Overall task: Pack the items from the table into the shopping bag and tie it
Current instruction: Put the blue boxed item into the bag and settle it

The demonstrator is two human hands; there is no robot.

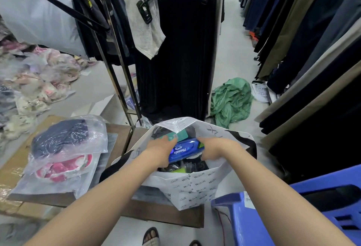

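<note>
Both hands are down in the mouth of the white shopping bag (195, 185), gripping a blue pack (182, 151) marked "Phoenix" w/ fingers curled round it: left hand (160, 148) on its left end, right hand (214, 149) on its right end. Pack lies roughly level, tilted a bit, right at the bag opening, on top of dark stuff already inside; a teal item (175, 135) sits just behind it in the bag.

Biggest things around: clothes racks. Dark trousers (312, 60) hang in a long row along the right side, black pleated garment (175, 60) hangs centre on a metal rack (117, 65), grey top next to it. Pale floor runs between them.

Bag stands on a brown wooden table (156, 216), printed w/ small repeated lettering, black handle strap hanging off its left side. Blue plastic stool (293, 216) is just beside the bag, lower right.

Left on the table: stack of clear plastic-wrapped garments (66, 148), dark one on top, pink/red one under it, not in the bag, near the left forearm but apart from it. Cardboard (11, 169) under/beside them.

Far left: heap of bagged pale and pink clothing (39, 81). On the floor behind the bag, a crumpled green cloth (230, 99), w/ a small white bag (260, 92) just beside it. Sandalled foot (150, 236) shows at bottom edge.
</note>
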